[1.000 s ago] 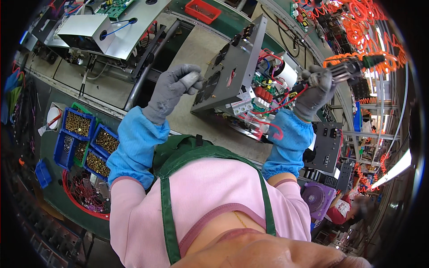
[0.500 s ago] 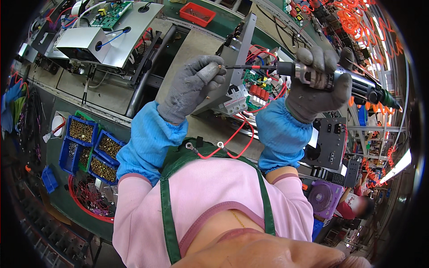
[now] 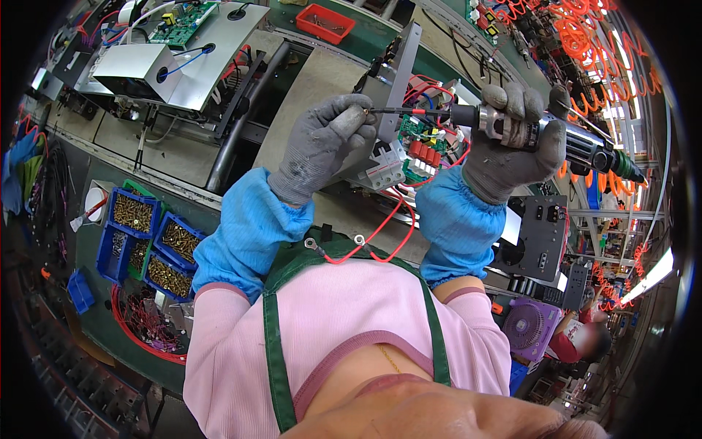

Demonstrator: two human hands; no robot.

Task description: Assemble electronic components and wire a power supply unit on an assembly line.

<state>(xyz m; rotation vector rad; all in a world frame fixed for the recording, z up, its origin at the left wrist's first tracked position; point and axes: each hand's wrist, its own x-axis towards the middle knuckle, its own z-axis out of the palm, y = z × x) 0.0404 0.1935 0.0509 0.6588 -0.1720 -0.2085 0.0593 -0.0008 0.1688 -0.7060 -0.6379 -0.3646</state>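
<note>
On the dark green bench top (image 3: 79, 252) at left stand open blue plastic bins (image 3: 110, 272) w/ small brass-coloured screws (image 3: 131, 212) inside; just below lies a tangle of thin red & dark wires (image 3: 150, 318). Farther up is a silver box-shaped metal housing (image 3: 135, 77).

Next is the L hand (image 3: 318, 146), in a grey knit glove & light-blue sleeve cover: its thumb & forefinger are pressed together, pinching a small brass-coloured piece (image 3: 365, 111), too small to tell its exact shape. The piece is at the tip of a long thin black bit (image 3: 398, 110), near an upright dark-grey metal panel (image 3: 402, 66). Lower, red wires w/ metal ring ends (image 3: 338, 260) hang down. Right of the panel is a green circuit board (image 3: 411, 126) w/ red block-shaped components (image 3: 423, 151).

The R hand (image 3: 512, 139), same type of glove, wraps its fingers around a silver-and-black cylindrical power screwdriver (image 3: 585, 146), approx. horiz., bit pointing to the L hand. At far R: a purple square fan (image 3: 523, 324) &, above, orange coiled hoses (image 3: 574, 40).
</note>
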